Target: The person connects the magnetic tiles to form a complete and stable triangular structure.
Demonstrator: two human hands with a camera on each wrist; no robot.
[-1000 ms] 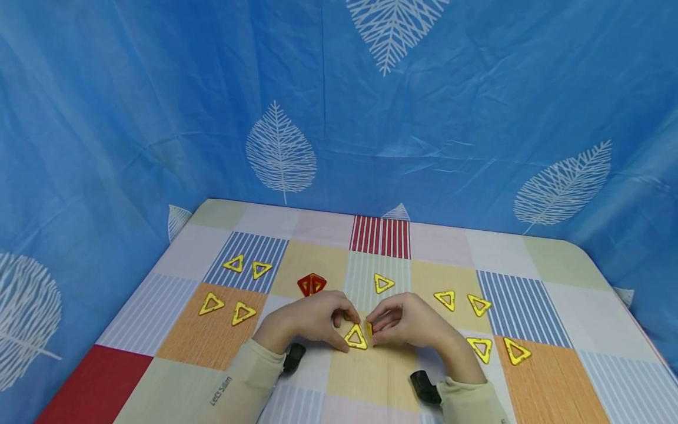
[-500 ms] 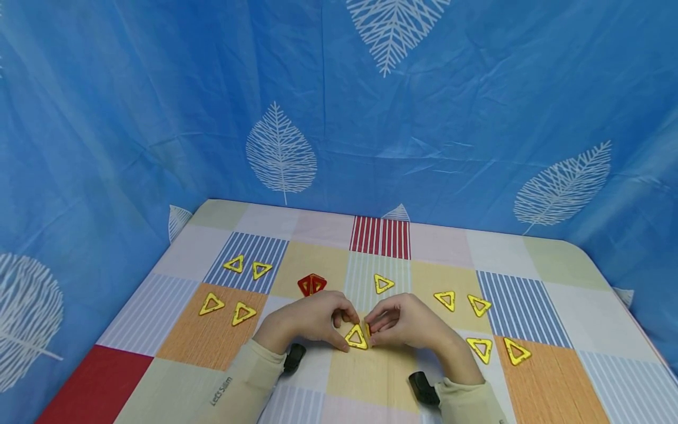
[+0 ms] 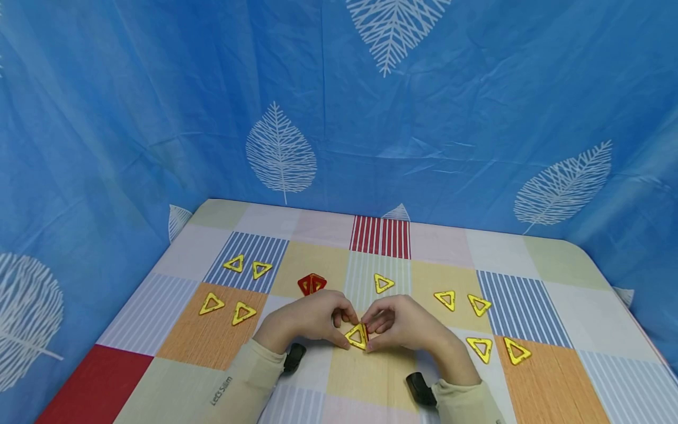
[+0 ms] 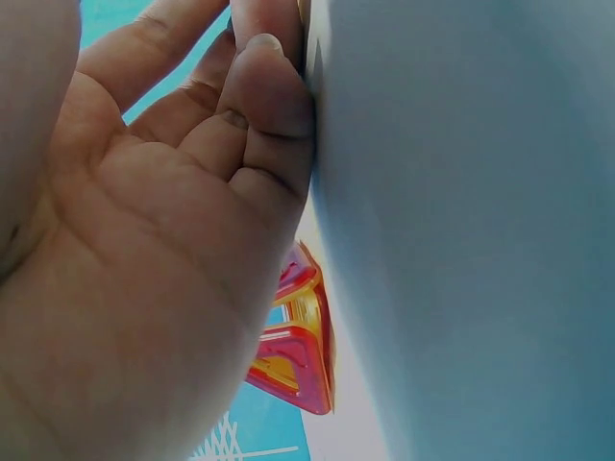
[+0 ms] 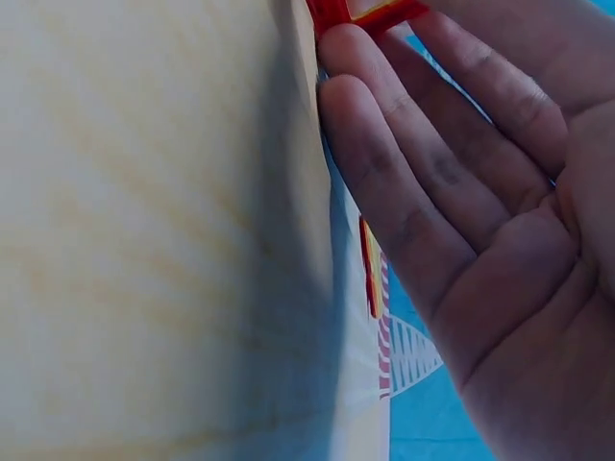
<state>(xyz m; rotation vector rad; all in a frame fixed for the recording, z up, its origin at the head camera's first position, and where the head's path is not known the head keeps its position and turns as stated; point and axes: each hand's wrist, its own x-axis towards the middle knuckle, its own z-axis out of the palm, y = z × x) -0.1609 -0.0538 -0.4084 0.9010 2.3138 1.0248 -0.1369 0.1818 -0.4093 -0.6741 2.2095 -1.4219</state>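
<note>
1. Left hand point(image 3: 318, 318): thumb and fingertip hold the near yellow triangle point(image 3: 356, 344) at its edges, the fingers bowed with a gap between.
2. Right hand point(image 3: 410, 324): thumb and fingertips pinch the red-edged triangle point(image 3: 366, 334), raised against the near one's right side.
3. Both pieces sit between the two hands.
4. Just beyond the left hand stands a red shape point(image 3: 311, 285); beyond the gap between the hands, a lone triangle point(image 3: 377, 284).
5. Four loose triangles point(image 3: 245, 320) lie left of the grip, four others point(image 3: 479, 341) right.

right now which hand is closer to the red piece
Left. The left hand is close by, just in front of the red piece; the right hand is farther off, to the piece's right.
</note>
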